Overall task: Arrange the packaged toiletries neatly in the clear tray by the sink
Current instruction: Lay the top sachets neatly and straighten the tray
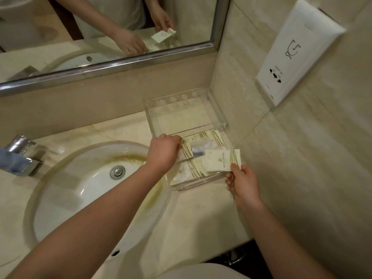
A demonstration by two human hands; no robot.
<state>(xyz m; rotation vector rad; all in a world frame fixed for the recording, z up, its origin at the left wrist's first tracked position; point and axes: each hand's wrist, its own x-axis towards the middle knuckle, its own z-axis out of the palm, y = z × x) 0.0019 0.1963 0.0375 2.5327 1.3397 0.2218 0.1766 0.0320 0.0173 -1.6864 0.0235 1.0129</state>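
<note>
A clear tray (161,117) stands on the counter in the corner, right of the sink. Its near half holds several cream packets with gold stripes (209,137); its far half is bare. My left hand (164,153) reaches into the tray's left side, fingers closed on the striped end of a long packet with a grey item inside (198,151). My right hand (242,183) is at the tray's near right corner and pinches a flat cream packet (218,160) by its corner, just above the other packets.
The round white sink (80,188) lies to the left, with a chrome tap (20,156) at its far left. A mirror (100,27) runs along the back wall. A white wall dispenser (298,51) hangs on the right tiled wall.
</note>
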